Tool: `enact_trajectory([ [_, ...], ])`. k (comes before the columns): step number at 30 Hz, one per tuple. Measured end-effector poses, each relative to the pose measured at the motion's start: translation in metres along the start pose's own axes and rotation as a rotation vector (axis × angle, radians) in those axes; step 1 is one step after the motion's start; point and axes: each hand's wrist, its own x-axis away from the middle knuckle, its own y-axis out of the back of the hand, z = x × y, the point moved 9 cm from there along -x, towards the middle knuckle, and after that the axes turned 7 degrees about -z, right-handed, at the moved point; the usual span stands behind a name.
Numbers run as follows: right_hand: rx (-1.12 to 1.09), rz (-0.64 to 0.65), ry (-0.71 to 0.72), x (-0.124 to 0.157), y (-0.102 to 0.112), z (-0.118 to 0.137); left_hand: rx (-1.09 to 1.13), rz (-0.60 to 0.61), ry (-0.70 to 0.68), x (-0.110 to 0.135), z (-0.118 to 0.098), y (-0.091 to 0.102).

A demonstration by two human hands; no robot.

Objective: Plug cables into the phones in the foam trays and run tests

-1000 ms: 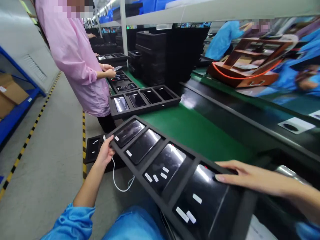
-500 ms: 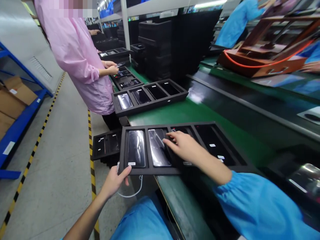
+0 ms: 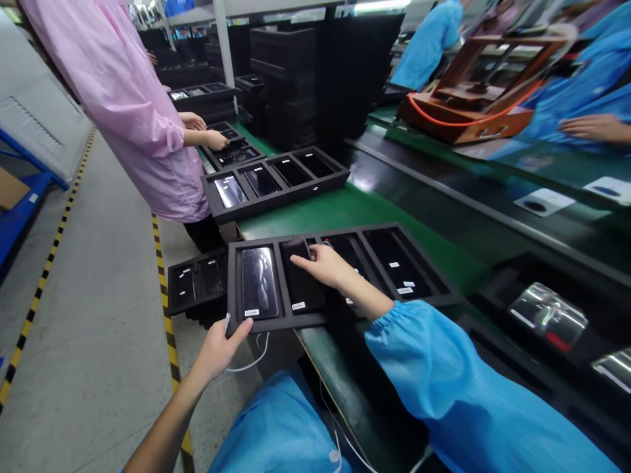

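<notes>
A long black foam tray [image 3: 340, 231] with several compartments lies across the table edge. My left hand [image 3: 220, 347] grips its near left corner, thumb on the rim; a slim white piece and a white cable [image 3: 259, 358] show beside it. My right hand [image 3: 328, 266] pinches the upper right edge of a dark smartphone [image 3: 298, 282] in the second compartment, thumb on its face, fingers partly hidden behind. Left of it, a smartphone in glossy film [image 3: 259, 282] lies in the first compartment. Further right, dark phones with white labels [image 3: 394, 265] sit in their compartments.
Another phone tray [image 3: 276, 187] lies beyond mine on the green table [image 3: 374, 203]. A co-worker in pink [image 3: 133, 112] handles items at left. Black trays [image 3: 283, 85] stand stacked behind. A lower tray [image 3: 197, 282] sits beside the table edge; glossy wrapped items [image 3: 549, 315] are at right.
My right thumb and fingers have closed on the second phone's edge. That phone's face has turned from shiny to dark, and its label now shows. The view has shifted; my left hand still holds the tray.
</notes>
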Motion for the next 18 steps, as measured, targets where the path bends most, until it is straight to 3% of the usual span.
enact_trajectory([
  [2,-0.083,0.037,-0.024,-0.003,0.0,-0.002,-0.104,-0.017,-0.031,-0.001,-0.003,0.012],
  [6,-0.265,0.08,-0.079,0.008,-0.002,-0.012,-0.165,-0.131,-0.044,0.005,-0.019,0.057],
  [8,-0.35,0.114,-0.106,0.022,-0.004,-0.02,-0.014,0.019,0.004,0.015,-0.027,0.055],
  [11,-0.422,0.181,-0.152,0.05,-0.007,-0.037,0.25,0.437,0.178,0.045,-0.035,0.007],
  [14,-0.283,0.206,-0.142,0.066,-0.001,-0.052,0.409,0.66,0.283,0.073,-0.04,-0.05],
  [16,0.007,0.07,-0.023,0.061,0.016,-0.053,0.474,0.707,0.29,0.083,-0.042,-0.086],
  [18,0.245,-0.147,0.17,0.05,0.033,-0.038,0.503,0.749,0.267,0.092,-0.043,-0.119],
])
